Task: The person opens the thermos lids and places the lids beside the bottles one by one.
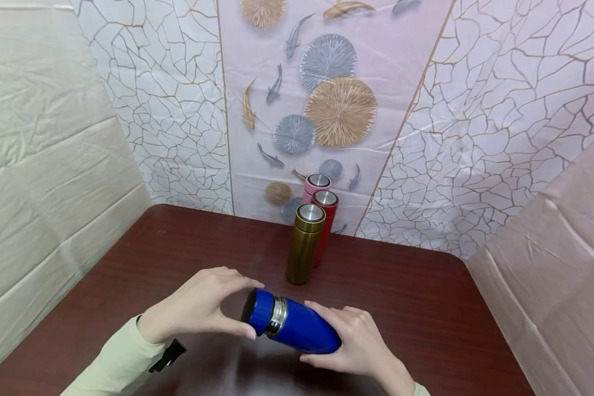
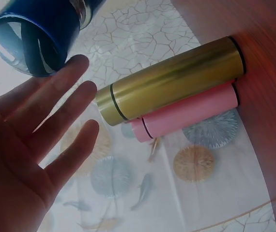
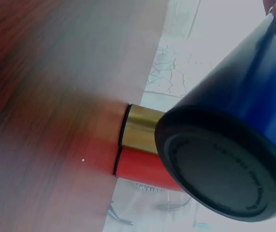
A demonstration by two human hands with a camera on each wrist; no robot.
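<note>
A blue thermos flask [image 1: 304, 329] is held tilted above the table, its lid end toward the left. My right hand [image 1: 358, 341] grips its body near the base. The black underside of the flask faces the right wrist view. At the other end, my left hand [image 1: 205, 305] has thumb and fingertips on opposite sides of the blue lid [image 1: 262, 312]; its other fingers spread out in the left wrist view. A silver neck ring [image 1: 278, 317] shows between lid and body. Whether the lid is loose cannot be told.
Behind the hands stand a gold thermos [image 1: 304, 247], a red thermos [image 1: 328, 220] and a pink thermos [image 1: 318, 184], upright and close together. The dark red-brown table [image 1: 401, 308] ends at a patterned cloth backdrop [image 1: 178, 110]. A small black object [image 1: 168, 355] is by the left sleeve.
</note>
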